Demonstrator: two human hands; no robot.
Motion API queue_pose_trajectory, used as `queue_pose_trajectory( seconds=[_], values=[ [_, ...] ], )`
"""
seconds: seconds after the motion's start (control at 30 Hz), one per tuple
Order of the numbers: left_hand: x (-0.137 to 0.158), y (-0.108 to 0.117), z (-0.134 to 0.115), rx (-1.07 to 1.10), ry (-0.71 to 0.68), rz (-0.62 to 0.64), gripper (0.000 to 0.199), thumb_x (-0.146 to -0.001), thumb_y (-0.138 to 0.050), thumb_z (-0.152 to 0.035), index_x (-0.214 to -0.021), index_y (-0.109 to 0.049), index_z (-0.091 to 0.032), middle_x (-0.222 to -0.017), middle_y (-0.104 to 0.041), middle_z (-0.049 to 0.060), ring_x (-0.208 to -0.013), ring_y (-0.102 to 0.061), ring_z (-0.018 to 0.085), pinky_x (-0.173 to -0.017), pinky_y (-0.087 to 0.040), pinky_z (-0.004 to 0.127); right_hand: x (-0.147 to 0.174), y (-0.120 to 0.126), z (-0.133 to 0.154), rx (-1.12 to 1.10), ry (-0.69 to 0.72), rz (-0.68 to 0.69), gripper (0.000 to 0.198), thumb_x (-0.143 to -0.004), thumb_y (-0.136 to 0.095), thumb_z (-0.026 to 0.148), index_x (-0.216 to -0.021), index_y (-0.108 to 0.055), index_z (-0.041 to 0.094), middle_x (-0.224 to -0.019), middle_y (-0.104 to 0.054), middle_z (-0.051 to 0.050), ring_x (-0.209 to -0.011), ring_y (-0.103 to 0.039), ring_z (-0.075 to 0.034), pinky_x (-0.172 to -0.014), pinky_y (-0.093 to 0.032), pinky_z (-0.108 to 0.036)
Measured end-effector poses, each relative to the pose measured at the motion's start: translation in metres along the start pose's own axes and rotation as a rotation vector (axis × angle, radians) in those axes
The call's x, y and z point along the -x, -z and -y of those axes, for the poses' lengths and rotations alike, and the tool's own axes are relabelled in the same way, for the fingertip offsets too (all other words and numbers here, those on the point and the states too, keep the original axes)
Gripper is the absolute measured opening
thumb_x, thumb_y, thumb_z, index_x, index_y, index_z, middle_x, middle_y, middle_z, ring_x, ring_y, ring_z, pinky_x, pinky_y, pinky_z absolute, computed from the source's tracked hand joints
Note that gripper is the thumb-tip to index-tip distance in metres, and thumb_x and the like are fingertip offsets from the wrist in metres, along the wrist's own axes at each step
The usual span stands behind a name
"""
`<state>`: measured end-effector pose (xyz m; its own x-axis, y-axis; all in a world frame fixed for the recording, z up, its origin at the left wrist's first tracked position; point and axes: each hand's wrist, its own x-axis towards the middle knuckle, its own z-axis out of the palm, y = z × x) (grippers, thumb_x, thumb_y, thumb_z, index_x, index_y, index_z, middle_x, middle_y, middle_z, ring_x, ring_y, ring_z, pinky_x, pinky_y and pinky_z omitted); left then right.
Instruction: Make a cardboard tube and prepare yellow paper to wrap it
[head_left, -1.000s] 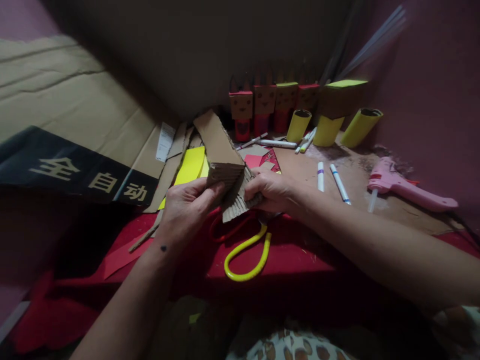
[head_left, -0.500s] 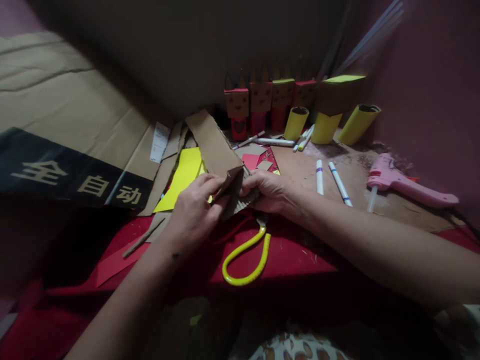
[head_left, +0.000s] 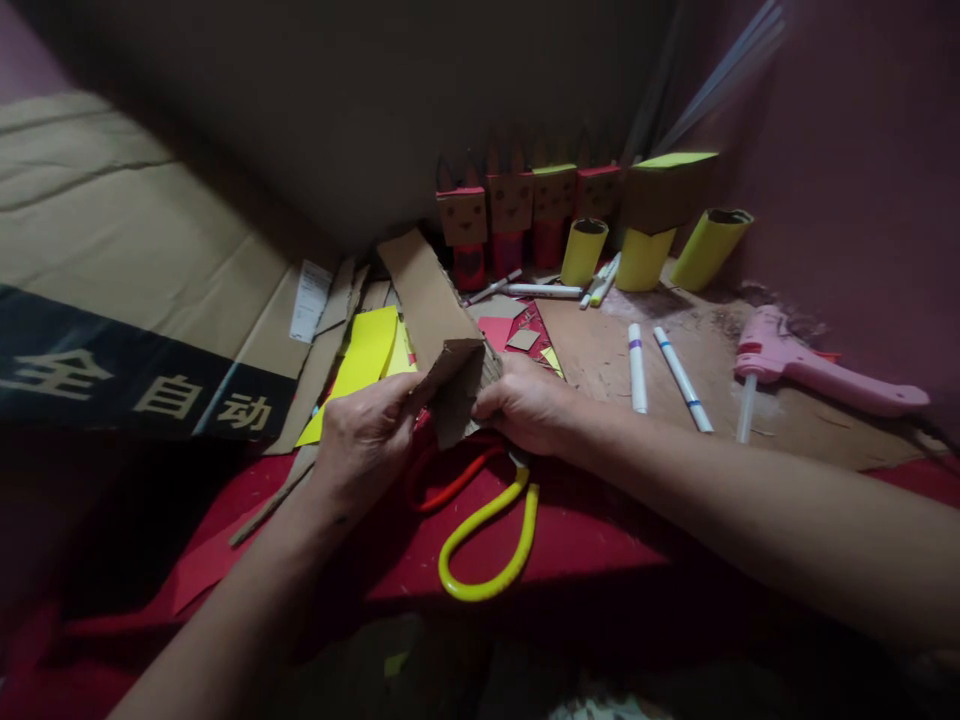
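Observation:
Between my two hands is a folded piece of corrugated cardboard [head_left: 461, 395], creased with its fold facing up. My left hand [head_left: 367, 415] grips its left flap, thumb and fingers closed on it. At the opposite side my right hand [head_left: 529, 400] pinches the edge, fingers curled around it. Just beneath, on the red cloth, lie scissors with one yellow and one red handle loop [head_left: 484, 590]; their blades are hidden. Behind my hands a long cardboard strip [head_left: 424, 285] leans back, and yellow paper [head_left: 364, 350] lies beside it.
A large cardboard box [head_left: 150, 240] fills the left side. Markers [head_left: 637, 370] and a pink glue gun [head_left: 787, 360] lie at right. Yellow tubes [head_left: 585, 252] and several small box-headed figures [head_left: 461, 220] stand at the back. A thin cardboard strip [head_left: 274, 500] lies near my left forearm.
My left hand has shifted left and down, and the folded cardboard now stands wider apart between my hands. More of the red scissor handle shows. The view has moved slightly.

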<state>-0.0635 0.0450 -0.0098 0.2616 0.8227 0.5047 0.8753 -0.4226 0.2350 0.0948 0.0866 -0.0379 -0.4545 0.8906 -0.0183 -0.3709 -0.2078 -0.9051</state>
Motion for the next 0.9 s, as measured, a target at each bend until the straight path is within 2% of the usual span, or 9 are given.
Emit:
queue_pose_trajectory(
  seconds=[0.17, 0.27, 0.37, 0.5, 0.6, 0.7, 0.77, 0.83, 0.9],
  values=[
    [-0.002, -0.008, 0.004, 0.135, 0.134, -0.068, 0.02, -0.084, -0.054, -0.027, -0.095, -0.069, -0.021, -0.089, -0.072, 0.002, -0.08, -0.065, 0.017, -0.073, -0.049, 0.026, 0.0, -0.002, 0.006, -0.215, -0.05, -0.018, 0.033, -0.04, -0.046, -0.003, -0.065, -0.045, 0.019, -0.054, -0.043, 0.004, -0.051, -0.043, -0.012, -0.053, -0.041, -0.025],
    [-0.004, -0.011, 0.002, 0.201, 0.071, -0.078, 0.023, -0.082, -0.058, -0.03, -0.099, -0.067, -0.019, -0.099, -0.071, 0.005, -0.09, -0.065, 0.019, -0.083, -0.05, 0.029, 0.0, -0.003, 0.007, -0.241, -0.059, -0.012, 0.035, -0.04, -0.045, -0.003, -0.068, -0.047, 0.018, -0.057, -0.048, 0.003, -0.056, -0.049, -0.014, -0.054, -0.042, -0.026],
    [-0.005, -0.009, -0.007, 0.126, -0.008, -0.028, 0.029, -0.082, -0.056, -0.03, -0.106, -0.065, -0.017, -0.107, -0.069, 0.009, -0.098, -0.064, 0.021, -0.088, -0.049, 0.032, 0.003, -0.002, 0.005, -0.163, -0.014, 0.008, 0.033, -0.043, -0.046, -0.002, -0.068, -0.05, 0.018, -0.061, -0.051, 0.002, -0.062, -0.053, -0.016, -0.056, -0.043, -0.027],
    [-0.011, -0.005, -0.023, -0.068, -0.021, 0.001, 0.038, -0.082, -0.051, -0.025, -0.119, -0.059, -0.016, -0.112, -0.069, 0.009, -0.097, -0.066, 0.023, -0.081, -0.051, 0.032, 0.009, -0.003, 0.007, 0.075, 0.101, 0.044, 0.029, -0.05, -0.05, 0.0, -0.072, -0.053, 0.018, -0.068, -0.056, 0.002, -0.07, -0.054, -0.017, -0.065, -0.045, -0.028],
    [-0.02, -0.005, -0.032, -0.257, 0.002, 0.005, 0.035, -0.08, -0.051, -0.026, -0.112, -0.063, -0.016, -0.1, -0.072, 0.01, -0.085, -0.068, 0.026, -0.069, -0.05, 0.033, 0.012, -0.005, 0.011, 0.22, 0.187, 0.039, 0.03, -0.054, -0.052, 0.001, -0.077, -0.056, 0.019, -0.075, -0.059, 0.001, -0.077, -0.053, -0.017, -0.069, -0.045, -0.028],
    [-0.026, -0.009, -0.035, -0.345, -0.014, 0.021, 0.024, -0.084, -0.048, -0.024, -0.095, -0.068, -0.018, -0.083, -0.073, 0.007, -0.071, -0.067, 0.023, -0.058, -0.044, 0.03, 0.011, -0.003, 0.013, 0.14, 0.195, 0.071, 0.032, -0.054, -0.054, 0.002, -0.081, -0.055, 0.019, -0.075, -0.059, 0.002, -0.072, -0.054, -0.015, -0.065, -0.045, -0.025],
    [-0.025, -0.013, -0.035, -0.35, -0.044, -0.03, 0.025, -0.087, -0.044, -0.022, -0.092, -0.068, -0.017, -0.079, -0.072, 0.007, -0.067, -0.066, 0.021, -0.055, -0.042, 0.029, 0.007, 0.0, 0.012, 0.008, 0.143, 0.096, 0.031, -0.054, -0.055, 0.004, -0.081, -0.055, 0.019, -0.07, -0.057, 0.003, -0.064, -0.053, -0.013, -0.059, -0.044, -0.024],
    [-0.021, -0.018, -0.032, -0.33, -0.092, -0.081, 0.026, -0.09, -0.041, -0.022, -0.095, -0.066, -0.016, -0.082, -0.073, 0.008, -0.068, -0.067, 0.021, -0.057, -0.045, 0.029, 0.003, 0.003, 0.011, -0.069, 0.11, 0.119, 0.029, -0.054, -0.054, 0.006, -0.08, -0.055, 0.019, -0.065, -0.055, 0.004, -0.058, -0.052, -0.013, -0.056, -0.044, -0.024],
    [-0.016, -0.023, -0.029, -0.287, -0.173, -0.122, 0.026, -0.09, -0.039, -0.019, -0.098, -0.064, -0.014, -0.096, -0.072, 0.013, -0.082, -0.069, 0.023, -0.068, -0.051, 0.031, -0.001, 0.005, 0.01, -0.049, 0.121, 0.095, 0.027, -0.056, -0.054, 0.008, -0.08, -0.055, 0.019, -0.063, -0.054, 0.004, -0.058, -0.052, -0.013, -0.055, -0.044, -0.024]
  ],
)
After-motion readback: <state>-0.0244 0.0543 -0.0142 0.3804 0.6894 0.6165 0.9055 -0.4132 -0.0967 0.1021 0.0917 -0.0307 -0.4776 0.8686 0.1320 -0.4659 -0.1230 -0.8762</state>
